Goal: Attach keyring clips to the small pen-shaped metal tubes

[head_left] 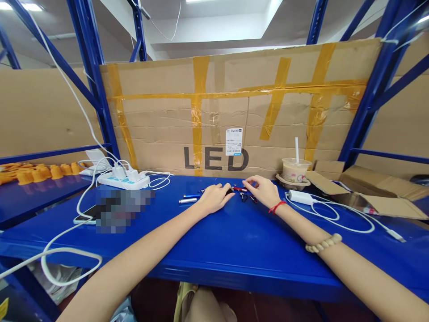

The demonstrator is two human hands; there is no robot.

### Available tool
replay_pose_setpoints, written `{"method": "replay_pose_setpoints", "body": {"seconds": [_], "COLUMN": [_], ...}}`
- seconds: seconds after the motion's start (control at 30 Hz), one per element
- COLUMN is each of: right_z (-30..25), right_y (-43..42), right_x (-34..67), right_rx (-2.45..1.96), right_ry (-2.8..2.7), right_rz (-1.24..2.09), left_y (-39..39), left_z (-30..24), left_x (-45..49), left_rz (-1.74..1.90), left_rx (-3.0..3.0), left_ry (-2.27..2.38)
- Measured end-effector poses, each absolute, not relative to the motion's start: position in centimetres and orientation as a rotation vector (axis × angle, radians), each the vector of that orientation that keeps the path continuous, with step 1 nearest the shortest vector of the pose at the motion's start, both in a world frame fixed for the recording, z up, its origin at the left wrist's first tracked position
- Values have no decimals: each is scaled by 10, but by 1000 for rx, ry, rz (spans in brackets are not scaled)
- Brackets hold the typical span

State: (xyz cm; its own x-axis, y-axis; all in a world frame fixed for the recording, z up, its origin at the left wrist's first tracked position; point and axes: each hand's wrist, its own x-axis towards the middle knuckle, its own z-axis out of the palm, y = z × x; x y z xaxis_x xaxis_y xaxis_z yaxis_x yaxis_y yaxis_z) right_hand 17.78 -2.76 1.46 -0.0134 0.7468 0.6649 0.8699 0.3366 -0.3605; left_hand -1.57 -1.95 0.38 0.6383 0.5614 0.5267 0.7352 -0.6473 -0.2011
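My left hand (214,198) rests on the blue table, palm down with bent fingers. A small dark thing (230,191) shows at its thumb and fingertips; what it is I cannot make out. My right hand (264,191) is just right of it, fingers curved and slightly apart, no held object showing. Between the hands lie a slim red pen-like piece (239,189) and small black pieces (244,197), with another dark piece (254,199) under the right hand. Left of my left hand are a silver pen-like piece (188,201) and a blue one (191,196).
A white power strip (125,181) with cables and a phone (97,209) sit at left. On the right stand a drink cup (295,170) with a straw, a white charger (300,197) with cable, and an open cardboard box (389,203). A cardboard panel (161,125) closes the back.
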Motion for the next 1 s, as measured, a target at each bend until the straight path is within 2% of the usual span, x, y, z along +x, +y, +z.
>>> {"method": "replay_pose_setpoints", "body": {"seconds": [0.27, 1.0], "right_z": [6, 3], "right_y": [-22, -28], "right_x": [187, 175], "right_rx": [-1598, -1589], "right_ry": [-2073, -2037], "right_rz": [-172, -57], "left_y": [-23, -23], "left_z": [6, 7], "left_x": [-15, -15], "left_rz": [-566, -544], "left_rx": [-2484, -2492], "left_ry": [-995, -988]}}
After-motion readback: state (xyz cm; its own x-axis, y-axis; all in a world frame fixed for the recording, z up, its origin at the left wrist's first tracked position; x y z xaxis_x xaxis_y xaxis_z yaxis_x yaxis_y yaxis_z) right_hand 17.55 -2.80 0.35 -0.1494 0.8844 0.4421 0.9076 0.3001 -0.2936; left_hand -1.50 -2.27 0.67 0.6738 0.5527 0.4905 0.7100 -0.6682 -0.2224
